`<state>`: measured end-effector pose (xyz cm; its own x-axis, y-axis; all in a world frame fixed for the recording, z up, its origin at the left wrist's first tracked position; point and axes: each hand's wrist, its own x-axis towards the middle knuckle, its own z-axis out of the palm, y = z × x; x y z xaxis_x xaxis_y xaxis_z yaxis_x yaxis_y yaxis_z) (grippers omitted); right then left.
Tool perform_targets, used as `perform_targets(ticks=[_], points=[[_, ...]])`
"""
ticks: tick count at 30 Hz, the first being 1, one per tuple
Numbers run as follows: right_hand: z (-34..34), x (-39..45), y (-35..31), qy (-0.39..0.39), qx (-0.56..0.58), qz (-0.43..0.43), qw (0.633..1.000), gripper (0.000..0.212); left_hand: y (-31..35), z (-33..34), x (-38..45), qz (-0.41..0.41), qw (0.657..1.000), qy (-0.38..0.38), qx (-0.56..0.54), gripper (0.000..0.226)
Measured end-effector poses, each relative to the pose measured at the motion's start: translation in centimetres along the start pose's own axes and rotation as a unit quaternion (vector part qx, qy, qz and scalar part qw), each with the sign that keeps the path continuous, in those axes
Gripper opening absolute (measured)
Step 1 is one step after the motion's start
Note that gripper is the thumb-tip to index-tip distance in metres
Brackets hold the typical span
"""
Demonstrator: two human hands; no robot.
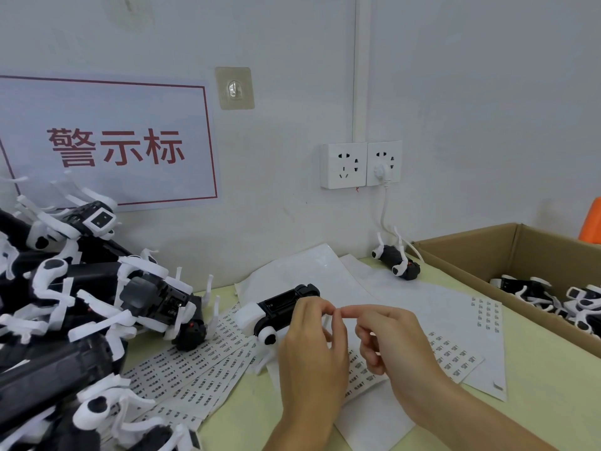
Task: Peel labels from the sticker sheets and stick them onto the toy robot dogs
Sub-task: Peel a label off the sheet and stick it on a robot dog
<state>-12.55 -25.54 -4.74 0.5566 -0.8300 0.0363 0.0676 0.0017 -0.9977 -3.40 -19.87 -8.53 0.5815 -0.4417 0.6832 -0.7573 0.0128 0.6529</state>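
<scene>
Both hands are up over the middle of the counter (pixel 536 402), fingertips meeting. The left hand (pixel 312 346) and right hand (pixel 387 340) each have a narrow pinch going, thumb to forefinger, right at the same spot. My guess is there's a label between them, but it's too small to actually see, so I can't tell what either pinch has.

The dog (pixel 279 312) being worked on lies on its back just behind the left hand, black glossy belly up, white legs sticking out. Hard plastic, looks light, and those thin legs would probably snap or flex if you grabbed there, so I'd take it by the chunky body.

Sticker sheets (pixel 201 369) are fanned out flat on the near left, more on the right (pixel 455 356). Thin, floppy, slick backing paper, rows of tiny printed labels. Labels that small will curl and stick to skin, so lift a corner with a nail.

Big pile of dogs (pixel 81 304) on the left, a lone one (pixel 398 260) far back, and a cardboard box (pixel 471 255) with more on the right.
</scene>
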Motion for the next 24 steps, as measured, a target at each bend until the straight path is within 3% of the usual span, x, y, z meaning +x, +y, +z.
perform_targets(ticks=[7,11,18,24], points=[[-0.1,0.1,0.1,-0.001,0.014,-0.006,1.0,0.042,0.2,-0.2,0.1,0.04,0.998,0.002,-0.054,0.007],[-0.3,0.3,0.2,0.011,0.035,-0.012,0.999,0.037,0.6,-0.3,0.0,0.045,0.997,-0.015,-0.06,0.023],[-0.8,1.1,0.3,0.024,0.071,0.022,0.997,0.022,0.1,-0.2,0.1,-0.048,0.996,-0.024,-0.078,0.016],[-0.9,1.4,0.8,-0.004,0.051,0.034,0.998,0.019,-0.2,-0.3,0.6,-0.112,0.979,-0.067,-0.154,0.027]])
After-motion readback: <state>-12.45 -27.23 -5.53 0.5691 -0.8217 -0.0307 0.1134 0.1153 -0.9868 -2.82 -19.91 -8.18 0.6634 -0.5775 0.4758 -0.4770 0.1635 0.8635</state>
